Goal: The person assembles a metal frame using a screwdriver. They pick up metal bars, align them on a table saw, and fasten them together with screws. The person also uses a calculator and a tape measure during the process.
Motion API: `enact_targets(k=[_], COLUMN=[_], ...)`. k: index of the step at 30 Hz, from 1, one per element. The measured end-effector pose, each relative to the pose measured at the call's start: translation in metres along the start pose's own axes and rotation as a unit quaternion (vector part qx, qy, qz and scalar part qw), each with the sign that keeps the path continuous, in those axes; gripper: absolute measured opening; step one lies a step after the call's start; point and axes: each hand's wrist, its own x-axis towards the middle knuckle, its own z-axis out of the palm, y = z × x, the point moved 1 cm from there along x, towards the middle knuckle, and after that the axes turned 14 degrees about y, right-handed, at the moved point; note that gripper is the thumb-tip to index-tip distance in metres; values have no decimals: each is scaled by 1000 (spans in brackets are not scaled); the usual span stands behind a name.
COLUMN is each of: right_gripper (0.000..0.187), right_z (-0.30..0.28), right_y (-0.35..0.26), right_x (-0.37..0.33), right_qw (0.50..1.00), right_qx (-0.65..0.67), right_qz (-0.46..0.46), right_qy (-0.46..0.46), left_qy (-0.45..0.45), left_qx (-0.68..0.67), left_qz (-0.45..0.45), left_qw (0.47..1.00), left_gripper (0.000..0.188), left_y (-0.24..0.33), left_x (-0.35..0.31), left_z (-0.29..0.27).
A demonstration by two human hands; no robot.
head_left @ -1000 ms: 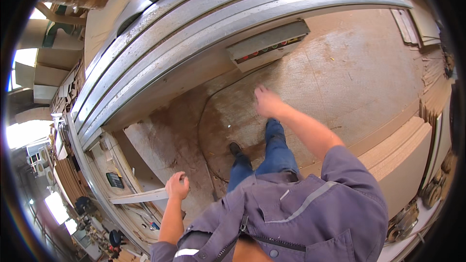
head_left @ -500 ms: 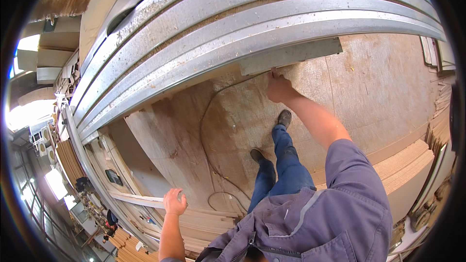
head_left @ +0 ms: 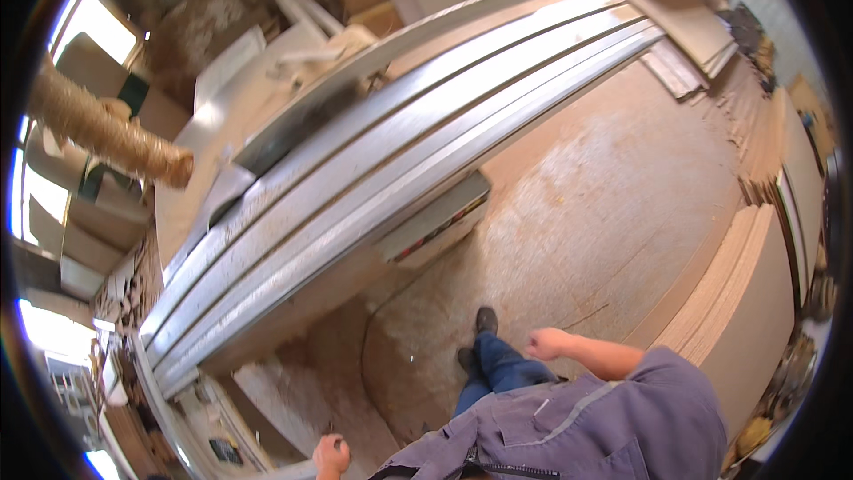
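My left hand [head_left: 331, 456] is low in the picture, loosely curled with a gap between thumb and fingers. Nothing shows in it, and a pale rail [head_left: 289, 471] ends close beside it. In front of my right hip hangs my right hand [head_left: 545, 344], slightly blurred, its fingers folded in and no object visible in them. Ahead of both hands stretches the long grooved metal table [head_left: 426, 129] of a saw-like machine. Under its near edge sits a grey control box [head_left: 437, 220] with coloured marks, away from my right hand.
Stacked boards [head_left: 724, 293] stand on the right, with more panels [head_left: 684, 27] at the far right. A ribbed hose [head_left: 115, 138] hangs at the left. A dark cable [head_left: 364, 351] lies on the dusty floor [head_left: 586, 204] near my shoes.
My right hand has drawn back from the control box under the table edge to near my hip. My view has shifted, showing more of the machine's far side; my left hand appears lower.
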Motion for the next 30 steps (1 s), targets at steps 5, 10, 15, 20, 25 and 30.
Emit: enact_targets(k=[5,10,15,20,25,30], right_gripper=[33,30,32,34,35,35], right_z=[-49,-32,-27,-81,-191,-297], right_y=[104,127,128,229,351,399], right_x=[-124,-169,-137,-171,-242,-239], right_qw=[950,895,942,915,858,799], right_qx=[43,130,191,227,191,224], right_qz=[226,294,177,211,304,273], right_qy=[213,309,214,260,367,486], left_qy=[-57,-178,-119,-212,-204,-233], left_qx=[2,88,-155,-274,-241,-122], left_qz=[44,137,107,154,175,222], left_qw=[997,970,975,925,933,939], left_gripper=[33,44,41,39,34,39], left_y=[-13,32,269,436,567,668], left_x=[21,96,97,100,115,130], left_z=[17,83,98,141,169,198])
